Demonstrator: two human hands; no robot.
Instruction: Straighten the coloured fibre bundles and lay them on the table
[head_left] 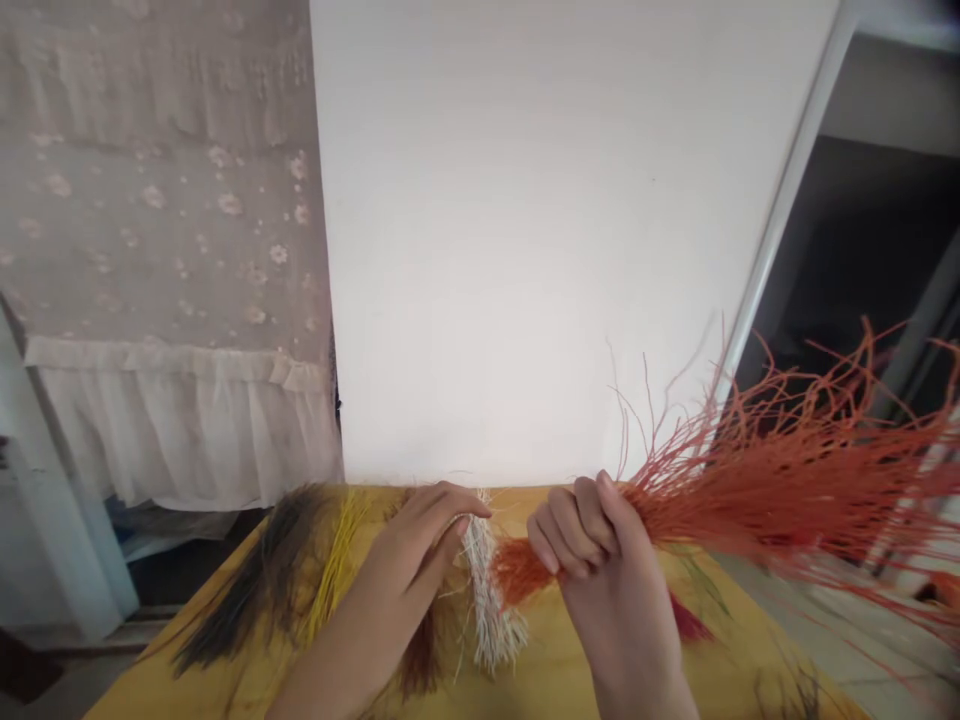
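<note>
My right hand (600,540) is wrapped round a thick bundle of orange-red strands (780,490). The long loose end fans out to the right, past the table's edge, and a short end sticks out on the left of my fist. My left hand (420,540) reaches over the table with its fingers stretched forward, thumb a little apart and nothing seen between them. Beside its fingertips lies a bundle of white strands (487,610). Under the left hand lies a dark brown bundle (424,650), partly hidden by the hand and wrist.
The yellow table (570,670) also bears a black bundle (247,580), a yellow bundle (337,550) and a crimson bundle (688,620) partly behind my right wrist. A white wall panel (555,250) rises behind it. A floral curtain (165,220) hangs at the left.
</note>
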